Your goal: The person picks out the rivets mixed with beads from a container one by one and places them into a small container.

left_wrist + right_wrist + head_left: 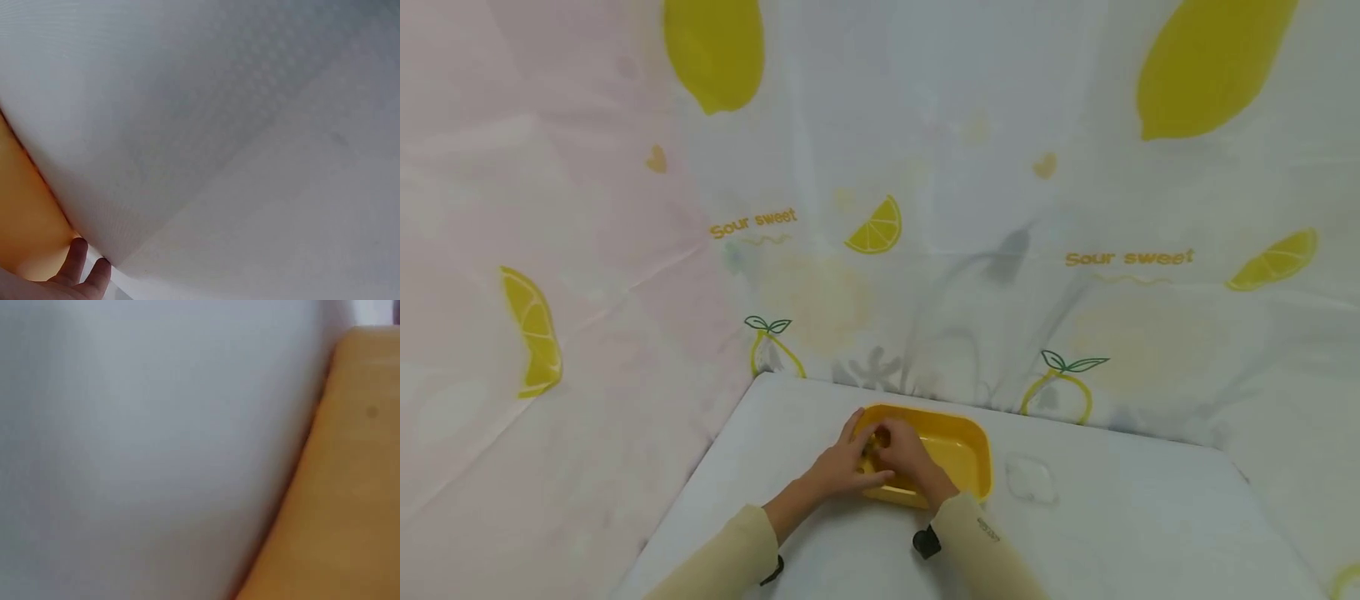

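A yellow rectangular tray (955,458) stands on the white table. My left hand (844,465) lies at its left end with fingers extended, the thumb stretched along the near side. In the left wrist view two fingertips (76,250) touch the outside of the tray (19,212). My right hand (906,450) reaches into the tray's left part, its fingers bent downward. Small dark-and-yellow bits (870,446) show between the two hands, too small to name. I cannot tell whether the right fingers pinch any. In the right wrist view only the tray wall (337,487) shows beside the table, no fingers.
A clear, flat, rounded-square piece (1030,478) lies on the table (1120,517) right of the tray. Lemon-printed cloth (955,317) hangs close behind the table and along its left side. Black wrist bands (927,543) sit below the light sleeves.
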Demonstrator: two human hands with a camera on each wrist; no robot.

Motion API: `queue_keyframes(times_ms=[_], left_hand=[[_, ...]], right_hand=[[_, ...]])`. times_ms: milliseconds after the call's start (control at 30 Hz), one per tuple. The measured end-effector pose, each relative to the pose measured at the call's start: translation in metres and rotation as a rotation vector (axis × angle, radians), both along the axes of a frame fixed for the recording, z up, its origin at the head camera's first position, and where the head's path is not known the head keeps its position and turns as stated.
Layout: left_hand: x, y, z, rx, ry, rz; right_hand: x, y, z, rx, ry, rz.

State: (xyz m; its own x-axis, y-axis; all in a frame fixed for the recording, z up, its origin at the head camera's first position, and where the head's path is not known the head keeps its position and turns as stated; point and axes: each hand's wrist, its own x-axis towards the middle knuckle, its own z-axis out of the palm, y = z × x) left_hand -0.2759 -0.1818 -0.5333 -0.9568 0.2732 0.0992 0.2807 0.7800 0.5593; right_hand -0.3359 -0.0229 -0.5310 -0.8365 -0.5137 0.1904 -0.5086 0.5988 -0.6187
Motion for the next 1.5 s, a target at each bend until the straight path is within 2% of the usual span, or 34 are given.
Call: queue_keyframes(times_ms=[100,233,533,733,933,1133,1500], left_hand=[[0.000,0.003,-0.002,-0.007,-0.001,-0.007],[0.001,0.002,-0.004,-0.035,0.020,0.014],[-0.001,0.003,0.000,-0.016,0.031,0.004],[-0.002,-0.001,0.002,-0.022,0.018,0.009],[-0.004,-0.005,0.002,-0.029,0.037,0.021],[-0.001,0.001,0.003,0.027,0.029,-0.007],[0.002,0.006,0.006,-0.006,0.035,0.004]], right_hand=[[0.000,-0.001,-0.005,0.005,-0.057,-0.043],[-0.002,-0.005,-0.009,0.012,-0.087,-0.070],[-0.010,-0.007,-0.012,0.001,-0.098,-0.096],[-0.012,-0.011,-0.012,-0.007,-0.109,-0.076],[-0.012,-0.014,-0.009,-0.004,-0.086,-0.053],[-0.010,-0.010,-0.010,0.015,-0.102,-0.071],[-0.008,-0.009,-0.007,0.116,-0.075,-0.077]])
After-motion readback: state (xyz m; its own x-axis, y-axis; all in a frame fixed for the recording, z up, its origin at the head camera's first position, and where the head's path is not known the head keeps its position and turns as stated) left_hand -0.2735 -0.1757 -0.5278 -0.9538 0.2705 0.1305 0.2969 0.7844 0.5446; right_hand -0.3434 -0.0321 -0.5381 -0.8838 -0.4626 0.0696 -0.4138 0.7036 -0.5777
